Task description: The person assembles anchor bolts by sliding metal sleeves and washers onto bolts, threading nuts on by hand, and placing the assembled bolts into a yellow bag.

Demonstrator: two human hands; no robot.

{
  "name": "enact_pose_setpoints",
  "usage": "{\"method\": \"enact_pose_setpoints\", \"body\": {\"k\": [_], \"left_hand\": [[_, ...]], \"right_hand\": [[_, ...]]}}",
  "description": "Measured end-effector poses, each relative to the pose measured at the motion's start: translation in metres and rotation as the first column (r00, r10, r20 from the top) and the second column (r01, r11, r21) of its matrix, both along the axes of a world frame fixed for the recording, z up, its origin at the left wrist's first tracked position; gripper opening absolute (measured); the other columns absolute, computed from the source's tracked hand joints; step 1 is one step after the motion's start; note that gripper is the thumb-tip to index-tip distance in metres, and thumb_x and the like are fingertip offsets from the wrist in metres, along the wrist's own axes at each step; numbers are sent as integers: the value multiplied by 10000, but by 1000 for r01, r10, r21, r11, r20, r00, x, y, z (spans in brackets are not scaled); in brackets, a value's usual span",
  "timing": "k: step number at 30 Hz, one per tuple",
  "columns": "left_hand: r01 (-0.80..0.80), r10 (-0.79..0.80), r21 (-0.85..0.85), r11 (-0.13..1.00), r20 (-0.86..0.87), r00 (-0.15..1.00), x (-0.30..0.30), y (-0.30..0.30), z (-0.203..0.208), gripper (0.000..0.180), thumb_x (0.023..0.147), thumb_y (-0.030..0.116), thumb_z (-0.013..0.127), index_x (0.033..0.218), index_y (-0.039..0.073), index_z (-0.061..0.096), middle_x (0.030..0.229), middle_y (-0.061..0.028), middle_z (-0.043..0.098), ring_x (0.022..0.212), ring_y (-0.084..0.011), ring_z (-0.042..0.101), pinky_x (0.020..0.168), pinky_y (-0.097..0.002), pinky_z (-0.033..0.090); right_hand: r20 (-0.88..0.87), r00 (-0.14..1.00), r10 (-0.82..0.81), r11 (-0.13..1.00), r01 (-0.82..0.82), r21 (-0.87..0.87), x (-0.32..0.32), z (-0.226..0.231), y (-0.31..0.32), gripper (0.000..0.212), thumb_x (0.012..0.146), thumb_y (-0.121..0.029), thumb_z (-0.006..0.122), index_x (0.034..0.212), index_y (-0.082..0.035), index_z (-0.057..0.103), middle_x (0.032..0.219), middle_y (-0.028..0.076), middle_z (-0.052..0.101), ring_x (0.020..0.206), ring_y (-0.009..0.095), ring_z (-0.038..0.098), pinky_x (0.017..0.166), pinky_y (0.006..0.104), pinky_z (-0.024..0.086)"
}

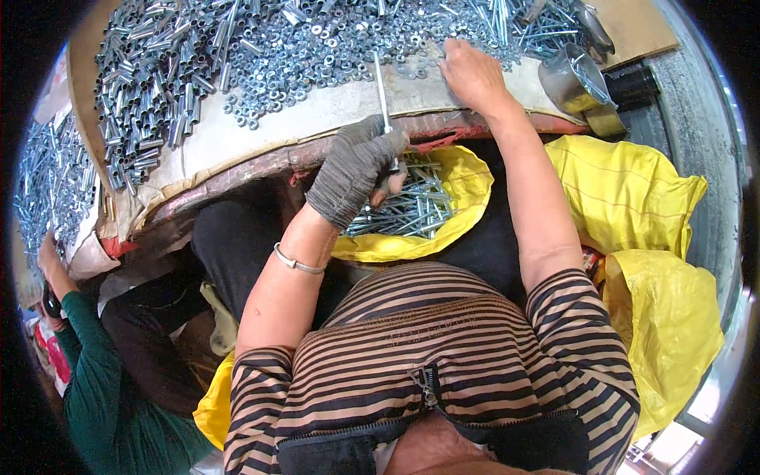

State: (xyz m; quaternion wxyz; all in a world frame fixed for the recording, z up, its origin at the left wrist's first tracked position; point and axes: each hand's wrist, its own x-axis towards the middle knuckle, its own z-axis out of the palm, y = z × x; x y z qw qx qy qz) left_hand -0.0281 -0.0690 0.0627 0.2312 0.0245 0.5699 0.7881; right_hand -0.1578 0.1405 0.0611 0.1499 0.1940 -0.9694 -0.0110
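Observation:
My left hand (348, 170), in a grey knit glove with bare fingertips, is closed around a long thin metal bolt (383, 95). The bolt stands nearly upright in the view, its far end pointing at the table. My bare right hand (475, 79) is at the near edge of a pile of small nuts and washers (332, 59), with its fingers bent together. Whatever lies between those fingertips is hidden. Below my left hand, a yellow sack (469, 207) hangs open in my lap, holding many long bolts (423, 207).
Short metal tubes (150, 95) cover the table's left part; long bolts (499, 20) lie at the back right. A metal cup (571, 83) stands near the right edge. Yellow sacks (625, 190) sit at my right. At far left, a co-worker's hand (51, 257) reaches toward another pile.

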Motion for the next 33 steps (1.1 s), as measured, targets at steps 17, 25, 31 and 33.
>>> {"method": "enact_pose_setpoints", "body": {"k": [17,25,31,33], "left_hand": [[-20,-62,-300,954,-263,963,0,-2,-15,209,854,236,553,829,30,576,577,-4,501,476,-81,430,436,-250,333],[-299,-266,-758,580,-523,809,-1,-4,-9,271,838,253,536,984,30,584,783,-194,628,767,-345,615,706,-448,456],[-322,-386,-814,484,-529,756,4,0,-3,275,841,296,538,985,71,604,832,-182,636,797,-368,609,701,-461,461],[-349,-391,-834,427,-519,760,5,0,3,269,831,286,565,998,81,607,863,-169,642,806,-360,614,703,-449,470]], "right_hand": [[18,993,-115,979,111,174,-12,3,-15,192,798,-106,480,911,24,565,842,260,633,777,384,641,686,469,509],[437,742,509,350,285,-892,55,52,-10,156,864,-113,552,970,-6,589,738,43,580,625,114,587,490,235,497],[420,677,605,284,309,-908,67,57,2,195,871,-102,558,1026,12,593,735,38,577,596,92,579,497,223,531],[414,666,620,251,331,-909,67,60,4,219,864,-103,566,1040,24,587,734,56,587,591,99,586,507,234,541]]}}
